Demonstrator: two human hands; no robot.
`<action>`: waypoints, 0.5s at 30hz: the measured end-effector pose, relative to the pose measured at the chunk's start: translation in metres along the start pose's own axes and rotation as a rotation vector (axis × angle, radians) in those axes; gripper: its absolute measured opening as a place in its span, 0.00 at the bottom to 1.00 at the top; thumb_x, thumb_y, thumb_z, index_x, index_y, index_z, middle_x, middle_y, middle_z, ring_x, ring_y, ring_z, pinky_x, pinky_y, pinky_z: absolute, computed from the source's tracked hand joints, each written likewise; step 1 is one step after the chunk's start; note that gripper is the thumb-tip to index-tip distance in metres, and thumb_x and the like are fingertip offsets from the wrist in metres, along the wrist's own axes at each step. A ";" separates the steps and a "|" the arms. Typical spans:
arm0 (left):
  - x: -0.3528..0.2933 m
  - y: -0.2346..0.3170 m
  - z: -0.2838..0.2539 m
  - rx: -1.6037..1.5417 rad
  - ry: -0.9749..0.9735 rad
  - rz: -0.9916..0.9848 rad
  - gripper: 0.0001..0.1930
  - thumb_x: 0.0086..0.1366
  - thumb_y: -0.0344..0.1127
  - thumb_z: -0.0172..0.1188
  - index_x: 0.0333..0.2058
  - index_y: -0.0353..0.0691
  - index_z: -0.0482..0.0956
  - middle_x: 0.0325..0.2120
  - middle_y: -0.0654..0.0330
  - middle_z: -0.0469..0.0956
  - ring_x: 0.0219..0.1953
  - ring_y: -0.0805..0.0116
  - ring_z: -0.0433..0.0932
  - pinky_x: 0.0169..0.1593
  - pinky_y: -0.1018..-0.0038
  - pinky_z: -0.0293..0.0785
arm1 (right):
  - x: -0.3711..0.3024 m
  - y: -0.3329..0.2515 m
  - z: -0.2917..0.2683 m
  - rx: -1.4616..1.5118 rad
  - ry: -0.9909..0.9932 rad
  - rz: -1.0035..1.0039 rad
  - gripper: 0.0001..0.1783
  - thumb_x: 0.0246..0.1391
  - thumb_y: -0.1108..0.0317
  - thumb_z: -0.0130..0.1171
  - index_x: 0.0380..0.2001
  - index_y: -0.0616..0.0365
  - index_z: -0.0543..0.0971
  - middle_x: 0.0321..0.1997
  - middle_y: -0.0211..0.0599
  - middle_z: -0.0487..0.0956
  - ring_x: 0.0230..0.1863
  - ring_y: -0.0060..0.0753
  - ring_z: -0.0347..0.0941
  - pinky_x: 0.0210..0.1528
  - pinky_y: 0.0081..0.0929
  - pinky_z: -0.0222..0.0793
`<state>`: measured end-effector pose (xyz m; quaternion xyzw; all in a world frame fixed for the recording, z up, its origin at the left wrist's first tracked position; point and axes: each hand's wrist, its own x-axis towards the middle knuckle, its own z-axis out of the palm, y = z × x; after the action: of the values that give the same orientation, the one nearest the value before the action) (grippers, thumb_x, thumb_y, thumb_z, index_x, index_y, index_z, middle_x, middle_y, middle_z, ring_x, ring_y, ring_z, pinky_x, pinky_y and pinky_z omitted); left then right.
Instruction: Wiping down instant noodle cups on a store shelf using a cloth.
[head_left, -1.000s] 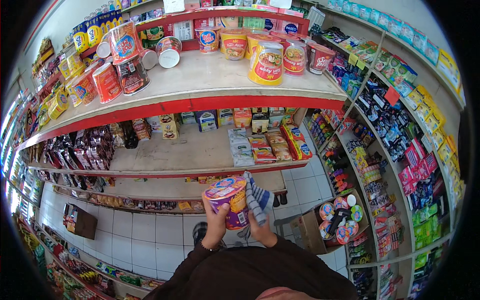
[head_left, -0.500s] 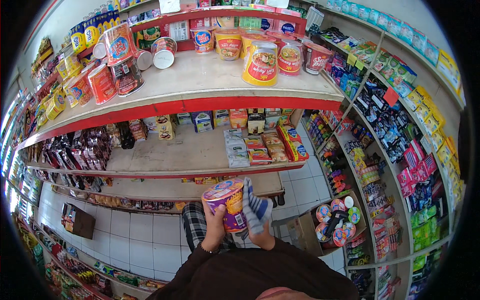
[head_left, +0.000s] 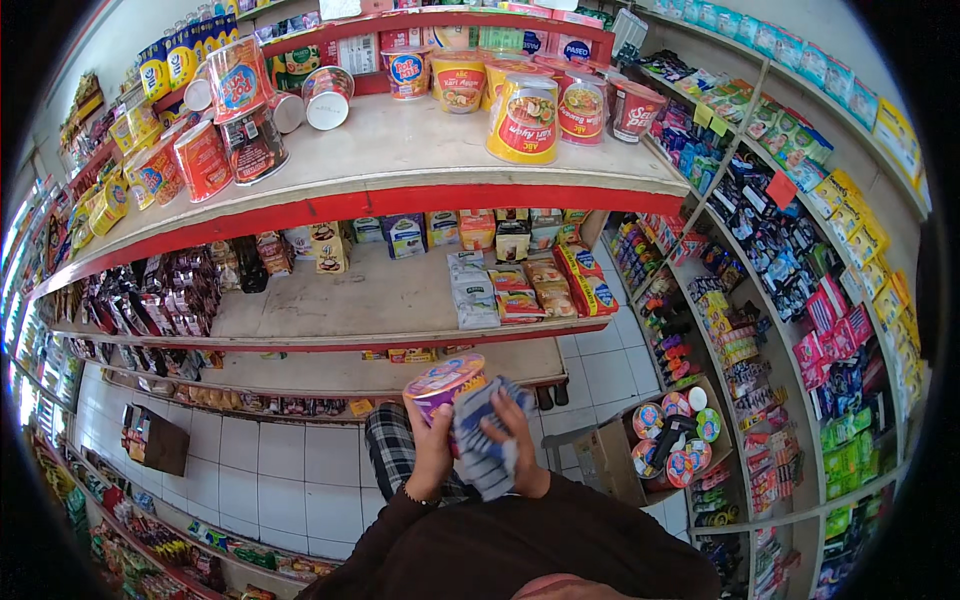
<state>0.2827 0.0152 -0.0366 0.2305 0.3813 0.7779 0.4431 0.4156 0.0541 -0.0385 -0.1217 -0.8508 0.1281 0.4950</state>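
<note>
A purple instant noodle cup (head_left: 442,380) with a printed lid is held upright in front of my body. My left hand (head_left: 428,450) is closed around its left side, thumb across the front. My right hand (head_left: 516,432) grips a blue and grey striped cloth (head_left: 482,440) and presses it against the cup's right side. The cloth covers much of the cup's front and lower part. On the top shelf ahead, a yellow noodle cup (head_left: 523,120) stands near the edge, among several other cups.
The red-edged top shelf (head_left: 400,165) spans the view, with tilted and stacked cups (head_left: 240,85) at its left. Lower shelves (head_left: 350,290) carry packets and sachets. At right, an open carton (head_left: 612,465) of noodle cups sits by a stocked rack (head_left: 770,260). Another box (head_left: 155,440) stands on the tiled floor.
My right hand has brought the cloth from the cup's right edge across its front, hiding more of it. The left hand keeps its hold, and the cup has barely moved.
</note>
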 end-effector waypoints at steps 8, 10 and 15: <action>-0.002 0.000 0.009 -0.063 0.020 0.048 0.29 0.64 0.37 0.56 0.59 0.39 0.52 0.50 0.54 0.65 0.50 0.68 0.68 0.54 0.72 0.67 | 0.001 -0.005 -0.003 0.469 0.128 0.456 0.20 0.60 0.71 0.48 0.55 0.65 0.71 0.62 0.48 0.67 0.63 0.38 0.62 0.63 0.35 0.57; 0.002 0.006 0.009 -0.080 0.024 0.046 0.29 0.64 0.37 0.55 0.59 0.39 0.52 0.50 0.54 0.65 0.50 0.68 0.68 0.53 0.71 0.67 | -0.002 -0.003 -0.008 0.033 0.002 0.135 0.22 0.58 0.67 0.53 0.54 0.66 0.71 0.63 0.48 0.65 0.65 0.41 0.60 0.62 0.39 0.58; -0.001 -0.013 0.000 0.070 -0.076 0.054 0.31 0.62 0.39 0.58 0.58 0.37 0.52 0.50 0.54 0.65 0.51 0.68 0.67 0.54 0.72 0.65 | 0.009 -0.002 0.003 1.041 0.391 0.842 0.25 0.60 0.66 0.50 0.59 0.65 0.65 0.62 0.44 0.67 0.61 0.36 0.63 0.64 0.32 0.55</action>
<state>0.2899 0.0189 -0.0467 0.2854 0.3851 0.7664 0.4277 0.4083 0.0554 -0.0320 -0.2089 -0.4546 0.6758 0.5414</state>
